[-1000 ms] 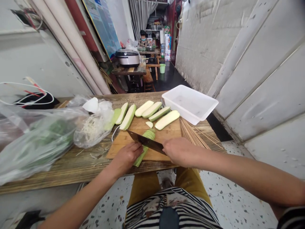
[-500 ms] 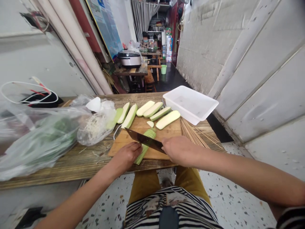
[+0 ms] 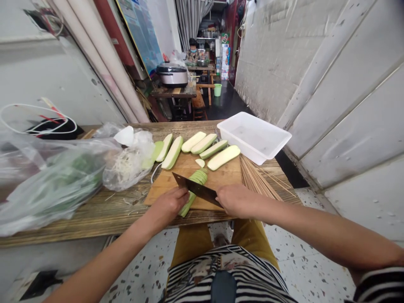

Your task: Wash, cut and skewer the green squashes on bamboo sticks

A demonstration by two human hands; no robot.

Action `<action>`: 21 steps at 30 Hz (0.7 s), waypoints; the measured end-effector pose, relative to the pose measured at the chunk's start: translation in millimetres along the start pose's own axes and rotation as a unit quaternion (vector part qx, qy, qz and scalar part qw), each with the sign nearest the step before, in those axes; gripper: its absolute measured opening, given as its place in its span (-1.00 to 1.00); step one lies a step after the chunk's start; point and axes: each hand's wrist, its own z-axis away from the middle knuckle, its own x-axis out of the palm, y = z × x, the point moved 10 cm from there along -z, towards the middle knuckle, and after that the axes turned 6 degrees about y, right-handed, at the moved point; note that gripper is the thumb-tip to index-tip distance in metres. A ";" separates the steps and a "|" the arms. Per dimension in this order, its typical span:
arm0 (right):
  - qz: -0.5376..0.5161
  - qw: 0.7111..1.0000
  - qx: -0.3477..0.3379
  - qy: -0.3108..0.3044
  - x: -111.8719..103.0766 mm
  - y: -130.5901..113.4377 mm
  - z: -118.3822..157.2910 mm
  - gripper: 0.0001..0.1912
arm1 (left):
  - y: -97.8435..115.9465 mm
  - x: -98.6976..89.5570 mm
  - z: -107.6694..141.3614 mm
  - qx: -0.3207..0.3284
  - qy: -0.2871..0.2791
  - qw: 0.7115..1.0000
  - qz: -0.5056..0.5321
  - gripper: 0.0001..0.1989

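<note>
My right hand (image 3: 232, 200) is closed round the handle of a dark cleaver (image 3: 200, 190), whose blade lies across a green squash piece (image 3: 196, 178) with slices at its far part. My left hand (image 3: 170, 203) has its fingers pressed together against the left side of that piece, near the blade. Both are over a wooden cutting board (image 3: 221, 179). A small pale end piece (image 3: 200, 162) lies on the board. Several halved squashes (image 3: 172, 152) rest along the board's far side, pale faces mostly up, one (image 3: 224, 158) at the right.
A white plastic tray (image 3: 255, 136) stands at the back right, beside thin wooden skewers (image 3: 257, 179). Plastic bags (image 3: 63, 181) with greens and white shreds (image 3: 124, 164) cover the table's left. Farther off, a masked person (image 3: 192, 51) is behind a table.
The cleaver's blade has shifted slightly right and down over the squash piece. In the background a person's head has come into view. Both hands keep their grips.
</note>
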 end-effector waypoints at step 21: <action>0.022 0.999 0.019 0.041 -17.7 -11.2 19.6 -0.76 | 12.5 0.9 14.6 0.006 -0.098 0.995 0.030 -0.58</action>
